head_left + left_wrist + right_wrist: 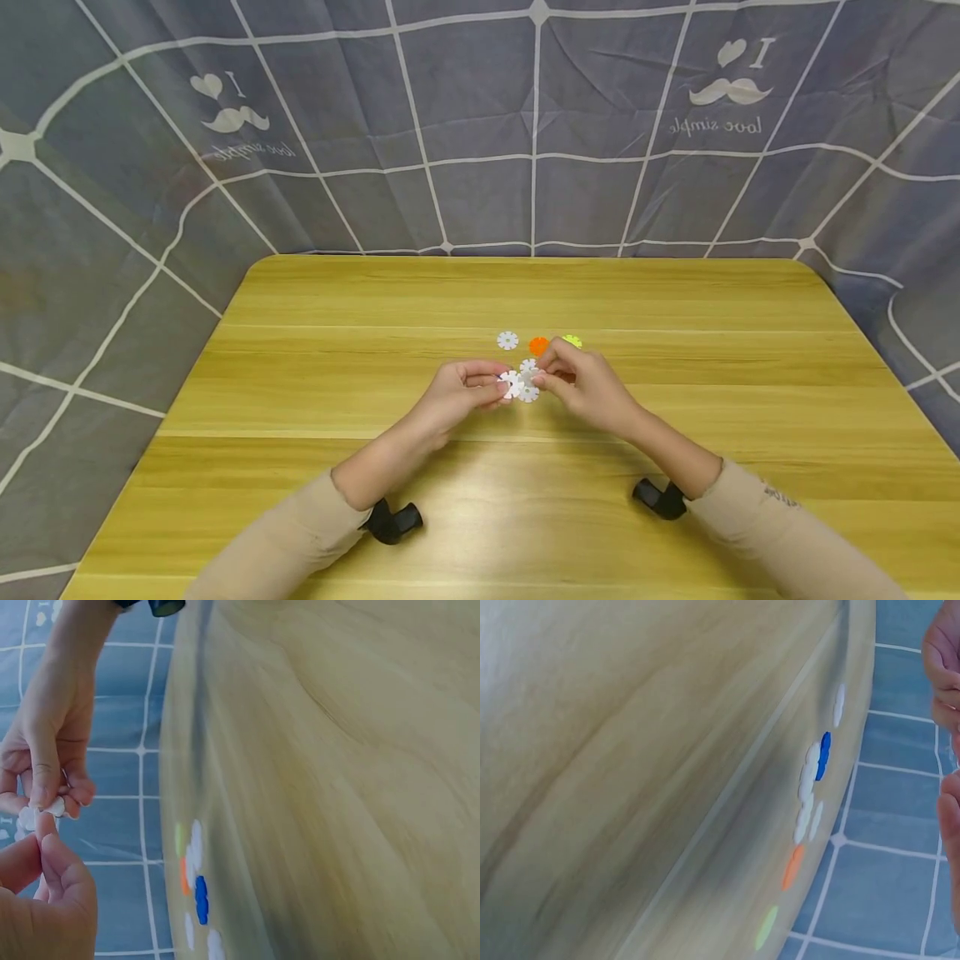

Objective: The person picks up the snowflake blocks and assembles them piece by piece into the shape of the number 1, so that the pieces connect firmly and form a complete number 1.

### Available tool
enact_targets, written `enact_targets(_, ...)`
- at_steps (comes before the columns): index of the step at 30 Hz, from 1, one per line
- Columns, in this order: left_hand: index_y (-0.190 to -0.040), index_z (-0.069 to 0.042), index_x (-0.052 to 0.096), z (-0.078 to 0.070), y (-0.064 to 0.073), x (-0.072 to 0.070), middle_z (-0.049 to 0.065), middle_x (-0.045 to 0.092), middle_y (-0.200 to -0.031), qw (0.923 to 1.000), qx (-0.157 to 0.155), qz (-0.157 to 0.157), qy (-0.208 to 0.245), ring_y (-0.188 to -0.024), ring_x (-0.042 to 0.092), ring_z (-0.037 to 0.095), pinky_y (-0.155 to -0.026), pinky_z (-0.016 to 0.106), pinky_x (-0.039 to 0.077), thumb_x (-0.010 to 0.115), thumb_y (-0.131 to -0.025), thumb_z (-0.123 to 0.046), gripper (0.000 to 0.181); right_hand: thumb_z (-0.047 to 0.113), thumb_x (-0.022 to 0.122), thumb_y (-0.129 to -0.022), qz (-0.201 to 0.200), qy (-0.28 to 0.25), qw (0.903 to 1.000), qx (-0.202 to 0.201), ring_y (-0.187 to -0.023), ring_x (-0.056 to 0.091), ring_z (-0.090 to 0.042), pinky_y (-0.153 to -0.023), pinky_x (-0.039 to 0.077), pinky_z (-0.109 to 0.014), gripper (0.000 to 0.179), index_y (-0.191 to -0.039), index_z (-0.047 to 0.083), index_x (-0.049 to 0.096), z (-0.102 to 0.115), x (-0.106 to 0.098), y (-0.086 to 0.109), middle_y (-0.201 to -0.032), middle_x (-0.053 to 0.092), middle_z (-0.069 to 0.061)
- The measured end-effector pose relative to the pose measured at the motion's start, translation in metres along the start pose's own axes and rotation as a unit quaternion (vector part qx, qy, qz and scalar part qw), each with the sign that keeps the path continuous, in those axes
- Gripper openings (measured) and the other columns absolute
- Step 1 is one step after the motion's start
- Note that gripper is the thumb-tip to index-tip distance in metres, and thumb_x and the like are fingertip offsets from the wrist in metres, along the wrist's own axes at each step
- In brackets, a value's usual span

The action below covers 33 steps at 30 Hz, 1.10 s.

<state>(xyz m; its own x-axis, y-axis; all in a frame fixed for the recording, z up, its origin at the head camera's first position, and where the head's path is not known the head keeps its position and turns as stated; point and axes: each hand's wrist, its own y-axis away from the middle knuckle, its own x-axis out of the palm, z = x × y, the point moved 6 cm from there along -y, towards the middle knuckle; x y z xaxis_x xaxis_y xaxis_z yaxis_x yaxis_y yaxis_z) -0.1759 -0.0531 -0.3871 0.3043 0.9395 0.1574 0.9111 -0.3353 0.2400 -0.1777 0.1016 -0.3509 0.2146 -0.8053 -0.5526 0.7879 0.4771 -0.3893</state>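
Close together above the table, my two hands each pinch white notched discs. In the head view my left hand [467,387] holds a white disc [511,384] between thumb and fingers. My right hand [588,385] pinches white plastic at its fingertips, right against that disc. More white discs [528,394] overlap this spot in the head view. The left wrist view has the white pieces [56,806] between both hands' fingertips. Beyond the hands lie a loose white disc [507,340], an orange disc [538,345] and a yellow-green disc [572,341], partly covered by my right hand.
A blue disc [823,756] lies among several white discs [808,772] on the wooden table [480,508]; the head view hides it. Black wrist mounts [393,522] sit at both sleeves. A grey curtain [480,125] with white lines hangs behind the table and at its sides.
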Motion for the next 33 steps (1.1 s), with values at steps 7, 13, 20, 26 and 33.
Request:
enact_targets(7, -0.116, 0.018, 0.052, -0.001, 0.007, 0.005, 0.001, 0.065, -0.076, 0.9990, -0.020, -0.006, 0.040, -0.065, 0.065, 0.009, -0.064, 0.018, 0.053, 0.056, -0.086, 0.011, 0.031, -0.004, 0.068, -0.081, -0.007, 0.008, 0.9993, -0.035, -0.067, 0.061, -0.013, -0.062, 0.054, -0.026, 0.016, -0.080, 0.004, 0.054, 0.010, -0.001, 0.003, -0.075, 0.065, -0.003)
enact_targets(13, -0.117, 0.018, 0.052, -0.004, 0.009, 0.007, 0.000, 0.064, -0.070, 0.9974, -0.028, -0.018, 0.064, -0.062, 0.064, 0.010, -0.059, 0.015, 0.051, 0.055, -0.086, 0.013, 0.031, -0.008, 0.069, -0.077, -0.019, 0.017, 0.9984, -0.051, -0.067, 0.063, -0.013, -0.063, 0.055, -0.023, 0.020, -0.077, 0.005, 0.053, 0.015, -0.003, 0.003, -0.074, 0.065, -0.004)
enact_targets(20, -0.117, 0.019, 0.051, -0.005, 0.011, 0.005, 0.000, 0.064, -0.070, 0.9967, -0.028, -0.025, 0.072, -0.061, 0.065, 0.009, -0.060, 0.016, 0.052, 0.054, -0.086, 0.014, 0.032, -0.009, 0.069, -0.076, -0.019, 0.019, 0.9974, -0.067, -0.068, 0.063, -0.014, -0.063, 0.055, -0.022, 0.021, -0.077, 0.004, 0.053, 0.021, 0.000, 0.001, -0.074, 0.064, -0.005)
enact_targets(26, -0.118, 0.015, 0.051, -0.007, 0.013, 0.005, -0.002, 0.065, -0.073, 0.9971, -0.021, -0.011, 0.072, -0.067, 0.066, 0.009, -0.063, 0.016, 0.052, 0.057, -0.087, 0.009, 0.032, -0.009, 0.067, -0.079, -0.014, -0.037, 0.9983, -0.043, -0.068, 0.061, -0.015, -0.062, 0.055, -0.025, 0.016, -0.080, 0.002, 0.055, 0.016, -0.004, -0.002, -0.076, 0.063, -0.006)
enact_targets(33, -0.117, 0.010, 0.054, -0.007, 0.013, 0.001, -0.001, 0.067, -0.077, 0.9992, -0.014, 0.020, 0.031, -0.070, 0.064, 0.009, -0.067, 0.020, 0.053, 0.061, -0.087, 0.002, 0.032, -0.006, 0.065, -0.081, 0.024, -0.103, 0.9931, -0.052, -0.069, 0.063, -0.018, -0.059, 0.054, -0.028, 0.011, -0.089, -0.001, 0.059, 0.012, -0.003, -0.006, -0.080, 0.065, -0.013)
